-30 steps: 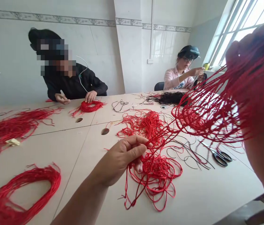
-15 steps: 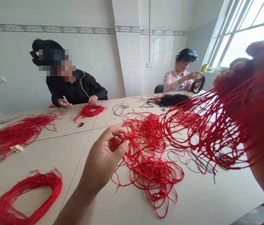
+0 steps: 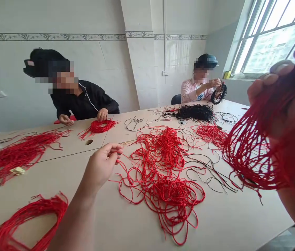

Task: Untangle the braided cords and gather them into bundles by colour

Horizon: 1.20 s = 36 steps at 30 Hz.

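My right hand (image 3: 286, 90) is raised close to the camera at the right, fingers closed round a thick bundle of red cords (image 3: 252, 153) that hangs down in loops. My left hand (image 3: 101, 165) reaches over the table with thumb and fingers pinched on a single red cord at the left edge of a tangled heap of red cords (image 3: 163, 174) lying on the table (image 3: 126, 223).
A looped red cord bundle (image 3: 19, 223) lies at the near left and a long red bundle (image 3: 16, 153) further left. Black cords (image 3: 189, 112) are piled at the far side. Two other people sit across the table, one with red cords (image 3: 99, 126).
My left hand has moved left and away, drawing a cord out of the heap. The bundle in my right hand has lifted clear of the heap and swung right. The view tilted down.
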Motion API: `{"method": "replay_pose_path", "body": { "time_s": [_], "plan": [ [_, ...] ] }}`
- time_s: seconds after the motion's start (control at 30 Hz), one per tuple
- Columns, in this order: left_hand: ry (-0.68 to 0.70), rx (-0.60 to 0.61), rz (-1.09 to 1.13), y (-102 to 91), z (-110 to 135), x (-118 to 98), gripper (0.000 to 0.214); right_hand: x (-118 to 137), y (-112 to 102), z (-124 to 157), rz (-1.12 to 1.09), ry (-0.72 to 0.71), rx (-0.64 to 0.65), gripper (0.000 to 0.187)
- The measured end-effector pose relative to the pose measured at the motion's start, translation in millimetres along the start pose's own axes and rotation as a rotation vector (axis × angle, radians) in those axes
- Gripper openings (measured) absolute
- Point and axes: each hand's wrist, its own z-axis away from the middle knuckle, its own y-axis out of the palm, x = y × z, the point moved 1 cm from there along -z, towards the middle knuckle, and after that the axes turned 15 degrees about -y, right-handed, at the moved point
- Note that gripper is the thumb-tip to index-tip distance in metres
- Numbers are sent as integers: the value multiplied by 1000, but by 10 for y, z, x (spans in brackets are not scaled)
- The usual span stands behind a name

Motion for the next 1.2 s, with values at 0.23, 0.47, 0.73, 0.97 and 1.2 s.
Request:
{"method": "replay_pose_path", "body": {
  "time_s": [0.23, 0.47, 0.73, 0.97, 1.2],
  "plan": [
    [-90, 593, 277, 385, 446, -129, 16, 111, 424, -67, -435, 169, -349, 39],
    [-200, 1021, 378, 751, 902, -90, 33, 51, 765, 64, -676, 184, -331, 27],
    [-271, 1207, 457, 842, 1010, -134, 23, -9, 995, 65, -678, 332, -456, 26],
    [-369, 1167, 593, 736, 868, -108, 22, -233, 749, -15, -509, 187, -426, 24],
    [-364, 757, 813, 304, 598, -222, 26, -355, 367, 153, -246, 50, -118, 15]
  ]
}}
